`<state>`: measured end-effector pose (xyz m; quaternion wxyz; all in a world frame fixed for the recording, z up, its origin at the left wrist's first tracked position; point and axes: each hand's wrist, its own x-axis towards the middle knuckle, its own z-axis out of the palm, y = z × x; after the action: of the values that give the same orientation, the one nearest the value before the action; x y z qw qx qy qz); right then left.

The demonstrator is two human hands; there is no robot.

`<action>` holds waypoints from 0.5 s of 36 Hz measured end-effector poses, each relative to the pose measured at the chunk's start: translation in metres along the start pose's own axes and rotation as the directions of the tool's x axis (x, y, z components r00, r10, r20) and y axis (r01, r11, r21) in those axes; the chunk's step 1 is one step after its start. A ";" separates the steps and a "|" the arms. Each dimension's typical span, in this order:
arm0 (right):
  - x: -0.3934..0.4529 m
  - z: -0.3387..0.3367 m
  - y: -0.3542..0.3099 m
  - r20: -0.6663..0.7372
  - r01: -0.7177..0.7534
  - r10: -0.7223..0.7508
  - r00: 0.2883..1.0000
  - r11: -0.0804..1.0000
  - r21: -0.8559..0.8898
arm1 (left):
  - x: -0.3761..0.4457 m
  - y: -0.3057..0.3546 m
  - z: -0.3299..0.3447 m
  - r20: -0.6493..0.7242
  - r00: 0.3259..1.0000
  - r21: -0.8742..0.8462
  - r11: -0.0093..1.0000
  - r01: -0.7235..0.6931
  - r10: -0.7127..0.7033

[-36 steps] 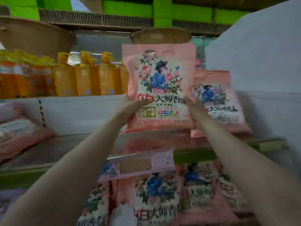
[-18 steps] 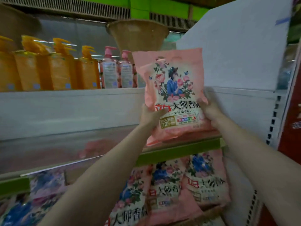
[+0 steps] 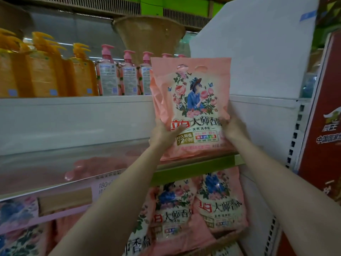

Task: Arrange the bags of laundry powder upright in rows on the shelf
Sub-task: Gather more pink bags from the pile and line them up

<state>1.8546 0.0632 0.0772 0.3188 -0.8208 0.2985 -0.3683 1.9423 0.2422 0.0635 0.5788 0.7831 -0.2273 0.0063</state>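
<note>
At the right end of the middle shelf (image 3: 193,166), the left hand (image 3: 162,134) grips the lower left edge of a pink laundry powder bag (image 3: 193,108), thumb laid across the printed front and fingers wrapped behind it. The right hand (image 3: 233,129) grips the lower right edge of the same bag in a mirrored hold, thumb on the front face. The bag stands upright: its long axis runs vertically, the cut-out carry handle points up, and the printed face with the flower picture points toward the camera. Its bottom edge sits at the front lip of the shelf, just above the green edge strip (image 3: 184,171); whether it bears fully on the shelf surface cannot be told. The edge of a second pink bag (image 3: 154,85) shows directly behind it on the left. The bag's right side lies just beside the white side panel (image 3: 258,71). To the left, the shelf surface is glossy and reflects pink. On the shelf above stand pink pump bottles (image 3: 129,76) and, further left, orange pump bottles (image 3: 46,71). On the shelf below, more bags of the same print (image 3: 217,200) lean side by side.
</note>
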 end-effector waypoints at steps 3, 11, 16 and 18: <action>0.003 0.002 0.000 -0.080 -0.023 0.012 0.997 0.989 -0.145 | 0.001 0.002 -0.001 -0.005 1.000 0.101 0.995 -0.002 0.002; -0.001 -0.001 -0.007 -0.038 -0.019 0.014 0.999 0.990 -0.142 | 0.015 -0.007 -0.009 0.091 0.996 0.319 0.948 -0.005 -0.026; -0.007 -0.011 -0.009 -0.022 0.025 -0.027 0.999 0.994 -0.105 | 0.000 0.004 -0.021 0.114 0.992 0.339 0.941 0.008 -0.049; -0.009 -0.013 -0.011 -0.059 0.036 -0.045 0.997 0.990 -0.135 | -0.008 0.009 -0.027 0.076 0.996 0.314 0.949 0.015 -0.041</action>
<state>1.8423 0.0732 0.0882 0.2461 -0.8343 0.3155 -0.3793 1.9390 0.2673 0.0781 0.4374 0.8678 -0.2357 0.0020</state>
